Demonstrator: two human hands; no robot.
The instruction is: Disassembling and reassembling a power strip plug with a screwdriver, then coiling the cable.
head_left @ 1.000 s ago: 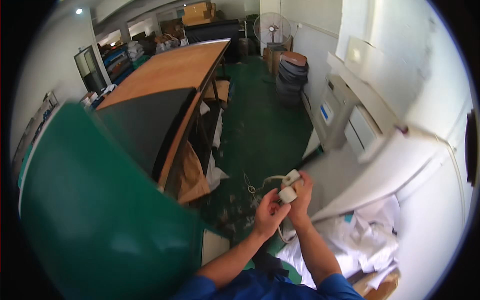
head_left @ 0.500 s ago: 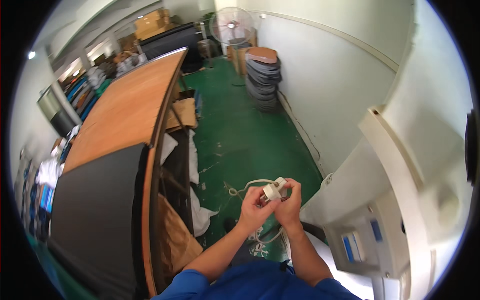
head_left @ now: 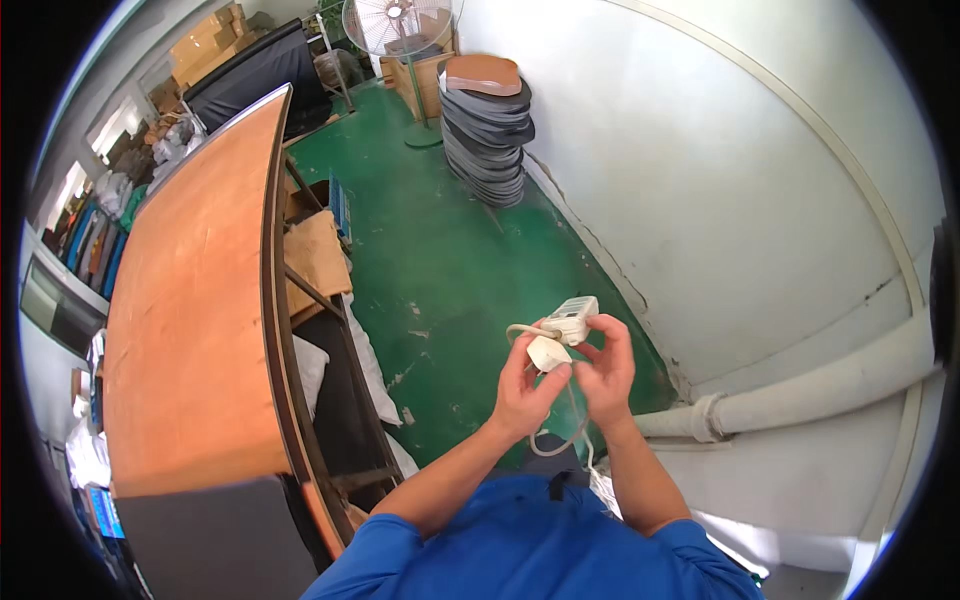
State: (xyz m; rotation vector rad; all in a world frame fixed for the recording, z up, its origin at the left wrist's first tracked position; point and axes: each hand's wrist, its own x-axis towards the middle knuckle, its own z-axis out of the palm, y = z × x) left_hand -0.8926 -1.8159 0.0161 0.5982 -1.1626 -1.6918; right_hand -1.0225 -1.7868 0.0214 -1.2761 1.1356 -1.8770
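Between the fingers of my left hand (head_left: pixel 524 388) is a cream-coloured plug (head_left: pixel 548 354), its back turned up. My right hand (head_left: pixel 608 372) grips a white extension socket block (head_left: pixel 574 318) by its near side, and both hands are closed. Plug and block sit close together; whether they touch I cannot tell. A pale cord (head_left: pixel 532 330) bends round above the plug, and more cord (head_left: pixel 562 447) loops down below my wrists toward my body. The plug's pins are hidden.
A long table with an orange-brown wooden top (head_left: pixel 205 270) runs along my left, dark sheet (head_left: pixel 215 540) at its near end. On the green floor (head_left: pixel 400 230) stand a pile of grey pieces (head_left: pixel 487 140) and a fan (head_left: pixel 398 25). A thick pale pipe (head_left: pixel 800 395) crosses the right wall.
My view has swung to the right, and the wall box with the blue-marked switch is out of sight. Both hands have risen in the picture, and the socket block shows more fully.
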